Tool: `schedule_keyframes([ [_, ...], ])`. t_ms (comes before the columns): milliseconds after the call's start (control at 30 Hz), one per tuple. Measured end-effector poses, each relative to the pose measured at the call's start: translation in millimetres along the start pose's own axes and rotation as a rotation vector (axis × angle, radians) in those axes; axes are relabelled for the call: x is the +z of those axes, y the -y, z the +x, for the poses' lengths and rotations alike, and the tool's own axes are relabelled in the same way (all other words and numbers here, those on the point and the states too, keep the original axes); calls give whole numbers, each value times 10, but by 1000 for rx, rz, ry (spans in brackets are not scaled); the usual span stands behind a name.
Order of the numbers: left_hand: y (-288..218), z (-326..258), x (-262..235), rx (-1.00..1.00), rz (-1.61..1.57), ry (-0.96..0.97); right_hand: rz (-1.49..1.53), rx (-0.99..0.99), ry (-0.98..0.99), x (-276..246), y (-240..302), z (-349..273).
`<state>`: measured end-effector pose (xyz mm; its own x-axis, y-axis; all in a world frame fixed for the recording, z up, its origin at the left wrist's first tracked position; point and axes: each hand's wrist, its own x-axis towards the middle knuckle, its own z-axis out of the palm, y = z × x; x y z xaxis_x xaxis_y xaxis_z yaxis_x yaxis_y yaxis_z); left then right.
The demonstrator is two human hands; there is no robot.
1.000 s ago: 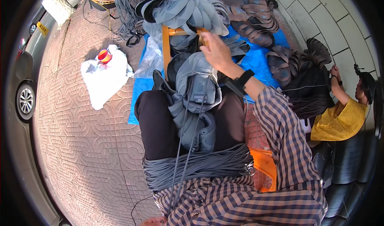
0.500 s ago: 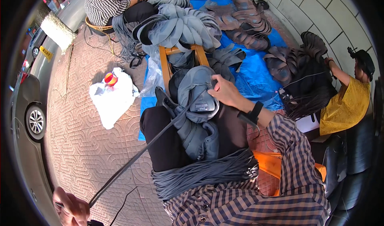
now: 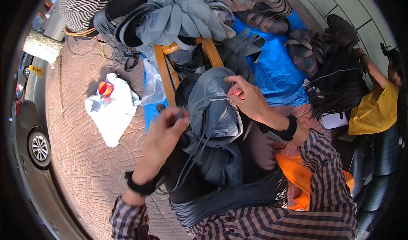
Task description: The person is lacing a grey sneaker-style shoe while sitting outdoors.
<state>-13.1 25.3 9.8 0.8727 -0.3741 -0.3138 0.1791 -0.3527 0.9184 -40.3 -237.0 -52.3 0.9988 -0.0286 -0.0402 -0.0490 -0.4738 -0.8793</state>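
A grey shoe upper point(image 3: 203, 93) with a printed tongue lies over my lap, on top of more grey uppers point(image 3: 221, 165). A grey shoelace point(image 3: 203, 143) comes out of its eyelets and hangs in a loop toward my left side. My left hand point(image 3: 163, 131), slightly blurred, is closed at the upper's left edge, pinching the lace between thumb and fingers. On the other edge, my right hand point(image 3: 250, 97) has curled fingers gripping the upper by its eyelet row. A bundle of grey laces point(image 3: 229, 199) rests across my waist.
Ahead stands a wooden stool frame point(image 3: 165, 76), with a heap of grey uppers point(image 3: 182, 17) beyond it. Blue sheeting point(image 3: 276, 78) lies beneath. A white bag point(image 3: 112, 112) is on the paving at left. One person in yellow point(image 3: 374, 110) sits right; another in stripes point(image 3: 85, 6) sits far left.
My left hand has come from the far lower left up to the upper, and the taut lace now hangs slack. My right hand stays at the upper's right edge. The view has shifted slightly.
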Motion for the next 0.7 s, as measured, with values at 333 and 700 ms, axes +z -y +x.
schedule_keyframes([
  [333,32,948,494,334,755,155,-145,-106,96,-75,53,108],
  [700,183,1071,513,637,861,70,-216,-270,92,-71,43,235],
])
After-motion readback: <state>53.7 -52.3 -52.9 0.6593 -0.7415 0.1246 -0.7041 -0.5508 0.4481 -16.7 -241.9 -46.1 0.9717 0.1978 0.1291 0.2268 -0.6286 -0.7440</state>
